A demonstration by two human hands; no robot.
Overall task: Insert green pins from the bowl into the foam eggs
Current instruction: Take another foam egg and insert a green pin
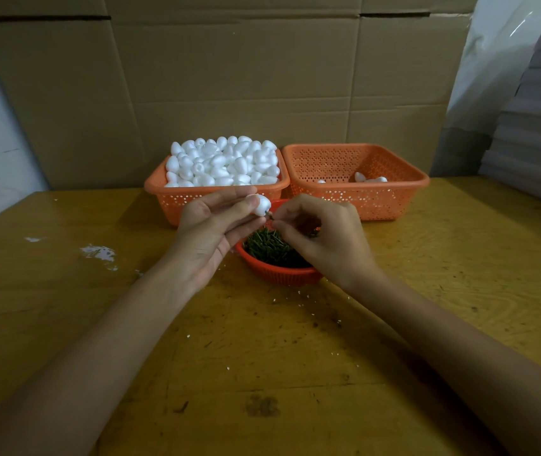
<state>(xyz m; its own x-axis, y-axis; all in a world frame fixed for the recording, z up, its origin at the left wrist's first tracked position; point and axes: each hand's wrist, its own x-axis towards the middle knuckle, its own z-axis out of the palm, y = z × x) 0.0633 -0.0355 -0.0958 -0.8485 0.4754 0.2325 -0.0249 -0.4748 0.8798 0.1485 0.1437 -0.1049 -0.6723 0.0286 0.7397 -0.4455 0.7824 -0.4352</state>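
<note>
My left hand (211, 230) holds a white foam egg (261, 205) between thumb and fingers, above the far rim of a small red bowl (275, 273) full of green pins (267, 246). My right hand (323, 235) pinches a green pin (270, 217) whose tip touches the egg's lower end. The right hand hides the right part of the bowl.
Behind the hands, an orange basket (170, 200) heaped with white foam eggs stands on the left, and a second orange basket (390, 195) with a few eggs on the right. Cardboard rises behind them. White foam crumbs (98, 253) lie on the wooden table.
</note>
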